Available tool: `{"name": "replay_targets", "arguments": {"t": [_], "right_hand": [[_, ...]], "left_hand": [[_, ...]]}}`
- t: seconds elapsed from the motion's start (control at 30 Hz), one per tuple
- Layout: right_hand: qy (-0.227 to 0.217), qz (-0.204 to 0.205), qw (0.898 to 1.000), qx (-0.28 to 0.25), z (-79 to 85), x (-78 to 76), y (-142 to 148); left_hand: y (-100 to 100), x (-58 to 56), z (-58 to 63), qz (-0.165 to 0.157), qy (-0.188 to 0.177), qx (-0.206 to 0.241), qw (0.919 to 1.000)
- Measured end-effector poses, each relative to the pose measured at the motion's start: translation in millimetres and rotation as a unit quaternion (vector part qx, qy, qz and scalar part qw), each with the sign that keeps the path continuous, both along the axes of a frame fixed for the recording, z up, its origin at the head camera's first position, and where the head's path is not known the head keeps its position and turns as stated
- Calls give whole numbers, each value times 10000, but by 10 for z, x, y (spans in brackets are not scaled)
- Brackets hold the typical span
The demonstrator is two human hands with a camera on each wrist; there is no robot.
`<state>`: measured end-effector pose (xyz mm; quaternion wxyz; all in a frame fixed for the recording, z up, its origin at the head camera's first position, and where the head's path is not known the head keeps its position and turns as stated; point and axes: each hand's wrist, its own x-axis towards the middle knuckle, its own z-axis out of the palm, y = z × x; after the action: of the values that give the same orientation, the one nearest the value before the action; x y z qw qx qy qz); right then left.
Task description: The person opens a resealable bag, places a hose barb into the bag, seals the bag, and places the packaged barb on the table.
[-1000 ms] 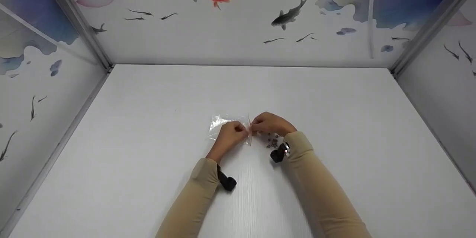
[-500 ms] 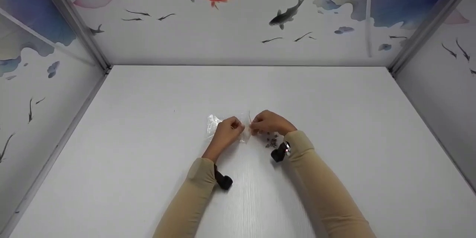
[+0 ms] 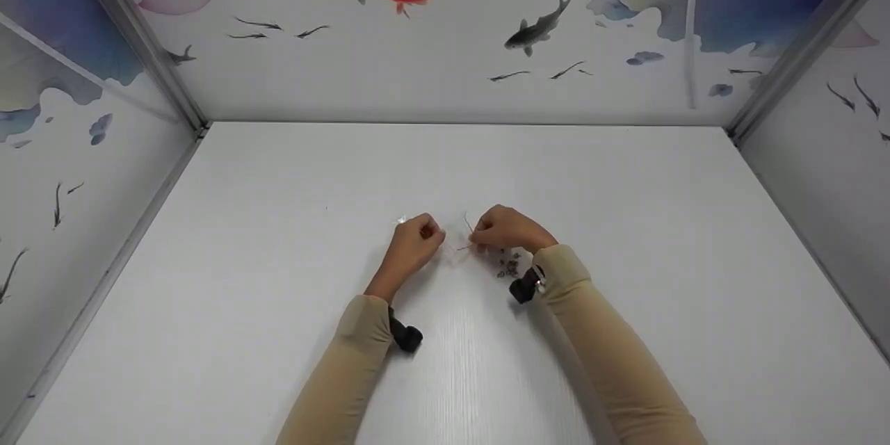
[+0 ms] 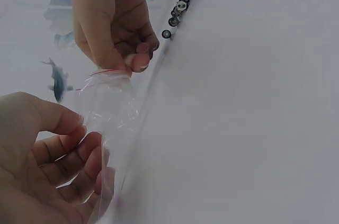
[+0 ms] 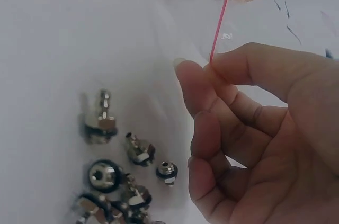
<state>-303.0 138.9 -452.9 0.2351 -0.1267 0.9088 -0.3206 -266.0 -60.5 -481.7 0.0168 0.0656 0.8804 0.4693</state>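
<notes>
A clear plastic zip bag with a red line along its mouth stretches between my two hands. My left hand pinches the film between thumb and forefinger, its other fingers loosely curled behind the bag. At the mouth, my right hand pinches the edge by the red strip between thumb and fingertip. Several small metal fittings with dark rings lie on the table just below my right hand. The right wrist view shows these fittings close up, some with barbed stems.
The white table has panels with painted fish along its back and sides. Grey metal posts stand at the back corners. A black camera is strapped to my left wrist, another black camera to my right.
My left hand has moved left, away from the right hand. The bag no longer lies spread flat beyond the left hand, and its mouth edge shows apart. The right hand and fittings stay in place.
</notes>
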Motion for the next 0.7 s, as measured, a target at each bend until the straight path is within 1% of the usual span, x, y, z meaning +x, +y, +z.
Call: {"name": "replay_targets", "arguments": {"t": [0.1,0.2,0.33,0.5,0.6,0.7], "right_hand": [[138,162,9995,213,33,2,4],[251,318,9982,446,64,6,7],[207,354,9969,677,110,19,9],[170,454,9961,740,159,35,18],[149,525,9960,704,188,36,36],[120,500,9967,631,205,29,68]], "left_hand": [[-31,-3,20,-32,52,-109,9999],[-57,-3,37,-74,20,-214,9997],[-86,5,49,-146,-77,-239,9996],[-106,6,47,-157,-68,-166,9997],[-109,4,51,-69,-85,-129,9999],[-108,2,58,22,-135,-114,9998]]}}
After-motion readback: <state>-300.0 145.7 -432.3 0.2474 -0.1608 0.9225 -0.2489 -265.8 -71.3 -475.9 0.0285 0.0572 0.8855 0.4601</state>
